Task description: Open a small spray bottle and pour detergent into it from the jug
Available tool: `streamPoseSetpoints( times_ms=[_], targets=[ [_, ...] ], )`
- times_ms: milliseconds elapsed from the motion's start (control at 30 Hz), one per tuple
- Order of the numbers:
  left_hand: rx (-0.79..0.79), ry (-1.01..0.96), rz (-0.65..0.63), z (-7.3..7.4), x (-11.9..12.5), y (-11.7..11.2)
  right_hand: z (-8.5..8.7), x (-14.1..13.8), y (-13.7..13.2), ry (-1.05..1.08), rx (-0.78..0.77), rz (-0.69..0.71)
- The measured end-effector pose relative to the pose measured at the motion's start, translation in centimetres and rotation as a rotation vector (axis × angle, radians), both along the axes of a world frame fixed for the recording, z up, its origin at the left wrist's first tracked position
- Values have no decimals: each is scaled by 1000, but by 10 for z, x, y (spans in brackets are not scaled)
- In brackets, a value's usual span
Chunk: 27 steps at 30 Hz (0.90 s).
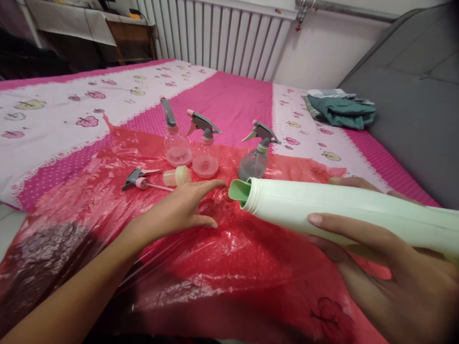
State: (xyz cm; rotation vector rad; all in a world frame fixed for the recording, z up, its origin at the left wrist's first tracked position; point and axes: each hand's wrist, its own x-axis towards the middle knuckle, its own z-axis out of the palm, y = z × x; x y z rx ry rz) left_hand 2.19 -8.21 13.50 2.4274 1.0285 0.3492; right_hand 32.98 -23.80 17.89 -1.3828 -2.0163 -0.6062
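Observation:
My right hand grips a large pale green-white jug, tilted almost level, with a green pouring spout in its mouth. Other fingers show behind the jug; whose they are I cannot tell. Just left of the spout, my left hand curls thumb and fingers around a clear bottle, whose see-through body is hard to make out against red plastic. Beside that hand lie a loose grey-and-pink spray head and a small translucent cup with a cream rim.
Three clear spray bottles, left, middle and right, stand behind my hands on a red plastic sheet. Folded clothes lie farther right on the bed. A radiator and a grey headboard border it.

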Motion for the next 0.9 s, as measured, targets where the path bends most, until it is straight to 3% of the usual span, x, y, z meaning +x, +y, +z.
streamPoseSetpoints(
  times_ms=[900],
  targets=[
    [-6,-5,1,0,-1,0,-2,0,-1,21,-52,-40]
  ],
)
